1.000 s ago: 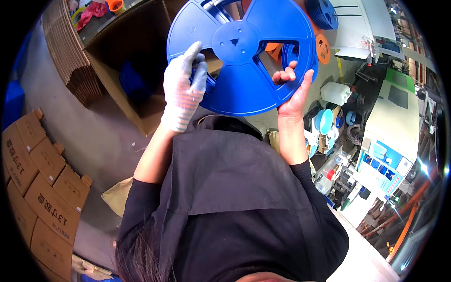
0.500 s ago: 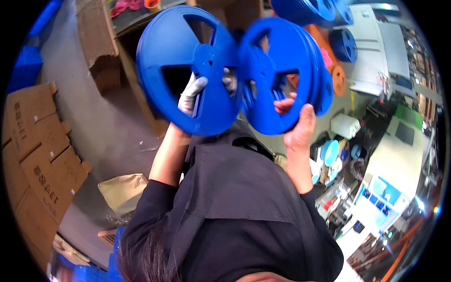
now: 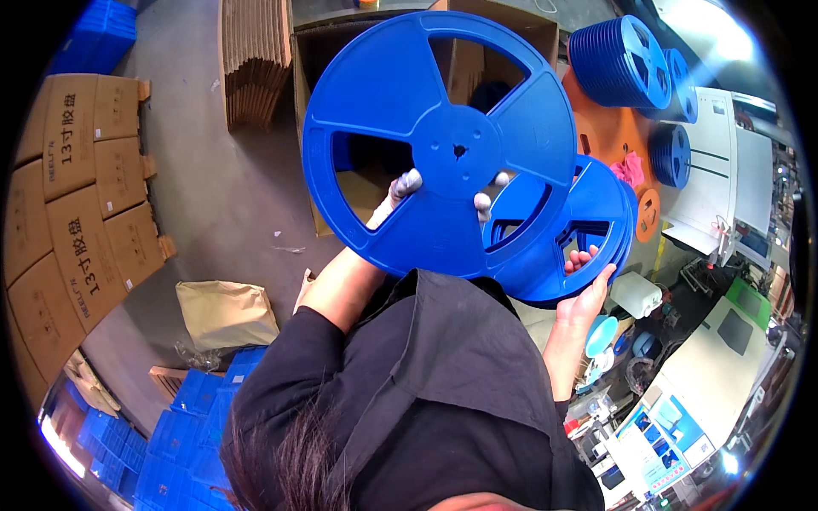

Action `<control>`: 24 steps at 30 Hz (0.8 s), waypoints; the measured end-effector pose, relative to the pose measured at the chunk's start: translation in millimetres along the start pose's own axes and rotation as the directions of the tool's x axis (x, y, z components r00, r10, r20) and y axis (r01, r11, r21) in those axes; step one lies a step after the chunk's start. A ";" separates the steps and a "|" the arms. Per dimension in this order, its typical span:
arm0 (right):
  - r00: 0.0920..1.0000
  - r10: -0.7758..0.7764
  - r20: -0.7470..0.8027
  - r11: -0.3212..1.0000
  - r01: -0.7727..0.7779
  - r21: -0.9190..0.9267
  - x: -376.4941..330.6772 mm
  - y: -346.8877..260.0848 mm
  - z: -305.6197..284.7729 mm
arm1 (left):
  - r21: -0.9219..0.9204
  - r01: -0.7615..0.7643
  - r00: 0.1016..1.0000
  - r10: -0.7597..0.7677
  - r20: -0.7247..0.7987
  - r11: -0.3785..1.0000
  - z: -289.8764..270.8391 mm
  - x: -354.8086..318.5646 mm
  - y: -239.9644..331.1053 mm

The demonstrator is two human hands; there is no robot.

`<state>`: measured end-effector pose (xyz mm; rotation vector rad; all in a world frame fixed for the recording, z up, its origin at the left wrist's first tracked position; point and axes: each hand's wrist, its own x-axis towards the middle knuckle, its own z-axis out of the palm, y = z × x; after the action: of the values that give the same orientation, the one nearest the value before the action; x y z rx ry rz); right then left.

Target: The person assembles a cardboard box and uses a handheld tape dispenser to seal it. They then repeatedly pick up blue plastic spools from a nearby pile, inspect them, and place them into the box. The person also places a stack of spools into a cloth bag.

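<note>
A large blue plastic reel faces up in front of me, with wide cut-out windows round its hub. My left hand, in a light glove, grips it at the hub; the thumb shows through one window and fingertips through another. Partly behind this reel is a stack of similar blue reels. My right hand holds that stack by its near right rim, fingers hooked into a window and thumb outside. The single reel overlaps the stack's left part and hides it.
Beyond the reels stands an open cardboard box, with folded cardboard sheets beside it. Blue reel stacks rest on an orange surface at right. Cartons are piled at left; blue bins stand lower left.
The left reel has moved right and now overlaps the stack, where before the two stood side by side. The right-hand stack has come lower and right. The whole view has shifted.
</note>
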<state>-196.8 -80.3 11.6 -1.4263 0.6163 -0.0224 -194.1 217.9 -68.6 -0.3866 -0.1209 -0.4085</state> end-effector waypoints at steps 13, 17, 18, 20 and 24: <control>0.999 0.003 0.034 0.992 -0.007 0.127 0.8 -6.4 -9.1 | -0.230 0.004 0.999 0.005 0.039 0.973 -4.3 4.4 19.6; 0.996 -0.072 0.049 0.971 0.058 0.233 2.2 -12.3 -23.0 | -0.175 -0.021 1.000 0.019 -0.013 0.984 7.7 5.6 18.8; 0.994 -0.073 0.077 0.954 0.047 0.297 4.0 -16.3 -25.0 | -0.156 -0.046 0.998 0.038 -0.051 0.987 35.5 9.2 12.9; 0.983 -0.078 0.166 0.906 0.001 0.423 15.4 -24.8 -34.5 | -0.049 -0.063 0.998 0.062 -0.025 0.997 33.7 8.4 10.3; 0.957 -0.142 0.252 0.782 -0.048 0.622 19.6 -8.8 -38.1 | 0.182 -0.263 0.959 0.277 -0.058 0.947 19.4 -15.5 32.9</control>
<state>-192.9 -123.9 11.7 -0.7694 0.2824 -0.0543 -195.5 258.9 -64.9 -0.2098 -0.0208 -0.1403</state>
